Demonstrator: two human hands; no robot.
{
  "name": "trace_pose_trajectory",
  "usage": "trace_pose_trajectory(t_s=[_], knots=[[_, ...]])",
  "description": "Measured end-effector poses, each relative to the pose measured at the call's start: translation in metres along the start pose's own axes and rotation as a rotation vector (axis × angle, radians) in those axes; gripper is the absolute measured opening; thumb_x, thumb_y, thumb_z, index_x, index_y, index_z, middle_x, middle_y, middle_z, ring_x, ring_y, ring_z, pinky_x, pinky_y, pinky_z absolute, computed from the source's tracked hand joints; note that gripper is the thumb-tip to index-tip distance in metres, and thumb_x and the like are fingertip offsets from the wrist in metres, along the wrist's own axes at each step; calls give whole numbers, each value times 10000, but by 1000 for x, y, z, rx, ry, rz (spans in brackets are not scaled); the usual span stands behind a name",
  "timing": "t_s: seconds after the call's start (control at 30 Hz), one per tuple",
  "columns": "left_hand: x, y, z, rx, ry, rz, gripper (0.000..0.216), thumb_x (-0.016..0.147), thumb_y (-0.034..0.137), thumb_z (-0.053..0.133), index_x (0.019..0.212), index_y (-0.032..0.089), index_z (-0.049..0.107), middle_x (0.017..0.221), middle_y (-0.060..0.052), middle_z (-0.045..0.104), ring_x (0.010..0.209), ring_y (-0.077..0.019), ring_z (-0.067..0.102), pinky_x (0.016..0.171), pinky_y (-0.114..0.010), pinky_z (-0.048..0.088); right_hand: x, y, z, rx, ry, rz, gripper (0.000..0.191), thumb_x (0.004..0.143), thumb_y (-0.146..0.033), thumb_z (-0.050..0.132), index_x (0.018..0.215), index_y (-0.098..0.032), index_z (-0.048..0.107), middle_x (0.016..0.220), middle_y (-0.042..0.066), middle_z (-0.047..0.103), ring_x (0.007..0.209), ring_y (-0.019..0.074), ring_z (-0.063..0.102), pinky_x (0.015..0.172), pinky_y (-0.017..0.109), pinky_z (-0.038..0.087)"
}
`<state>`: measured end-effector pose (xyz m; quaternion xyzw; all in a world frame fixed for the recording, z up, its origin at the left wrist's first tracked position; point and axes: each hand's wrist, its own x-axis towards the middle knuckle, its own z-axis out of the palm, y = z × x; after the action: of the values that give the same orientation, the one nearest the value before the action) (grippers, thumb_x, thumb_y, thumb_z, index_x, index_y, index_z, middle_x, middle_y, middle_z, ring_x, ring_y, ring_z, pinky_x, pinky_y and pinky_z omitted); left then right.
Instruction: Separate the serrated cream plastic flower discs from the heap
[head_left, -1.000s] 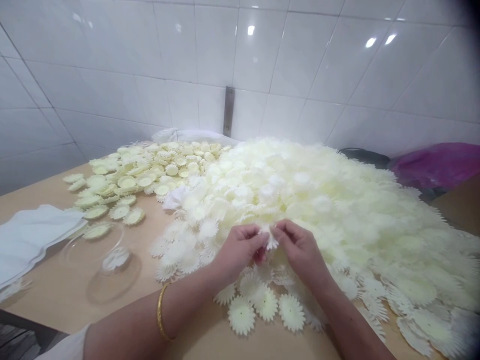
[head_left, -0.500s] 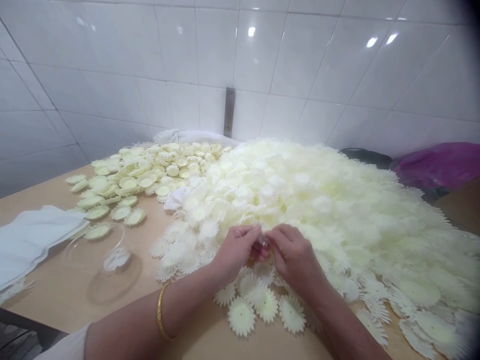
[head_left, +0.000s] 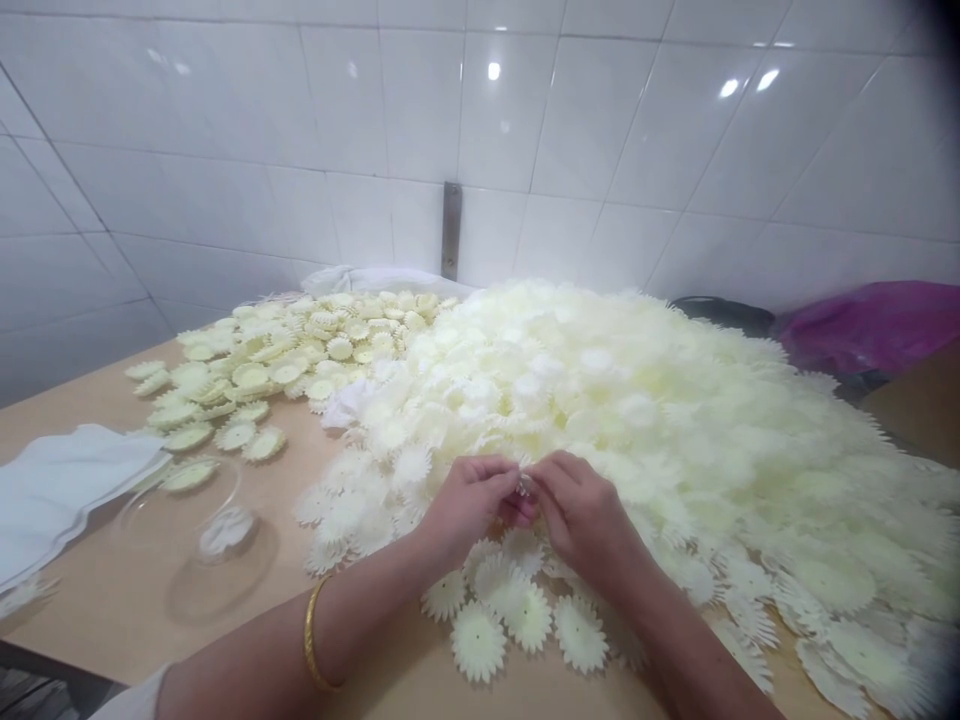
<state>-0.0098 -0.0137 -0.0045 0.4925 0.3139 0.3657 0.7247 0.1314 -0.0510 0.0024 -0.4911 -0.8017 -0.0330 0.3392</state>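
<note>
My left hand (head_left: pixel 466 503) and my right hand (head_left: pixel 581 515) meet fingertip to fingertip over the near edge of a big heap of pale cream flower-shaped petal discs (head_left: pixel 637 410). Both hands pinch one small petal piece (head_left: pixel 525 486) between them; most of it is hidden by the fingers. A gold bangle (head_left: pixel 311 636) circles my left wrist. Several loose flat discs (head_left: pixel 517 610) lie on the wooden table (head_left: pixel 112 600) just below my hands.
A second, yellower pile of discs (head_left: pixel 285 360) spreads at the back left. A clear glass bowl (head_left: pixel 202 540) and a white cloth (head_left: pixel 60 490) lie at the left. A purple bag (head_left: pixel 870 325) and a dark basin (head_left: pixel 724 312) sit by the tiled wall.
The petal piece that showed between my fingers a second ago is now almost hidden as both hands closed in together; the view has tilted down slightly.
</note>
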Motion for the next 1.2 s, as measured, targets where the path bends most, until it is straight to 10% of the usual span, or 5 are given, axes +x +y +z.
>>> trace_pose_trajectory(t_s=[0.4,1.2], knots=[[0,1,2,41,-9,13,226,738,312,571,653,107,612,618,-45,599,568,-110,562,611,-262,467,-2,-4,8,-260,61,-110,189,722,-20,384,656,-128,524,663,75,476,621,173,382,557,283,335],[1,3,-4,-14,-27,-51,312,736,432,575,711,122,549,577,-35,586,503,-100,555,508,-222,434,2,-2,-2,162,36,64,139,819,-101,412,763,-167,520,719,24,515,654,131,494,582,238,378]])
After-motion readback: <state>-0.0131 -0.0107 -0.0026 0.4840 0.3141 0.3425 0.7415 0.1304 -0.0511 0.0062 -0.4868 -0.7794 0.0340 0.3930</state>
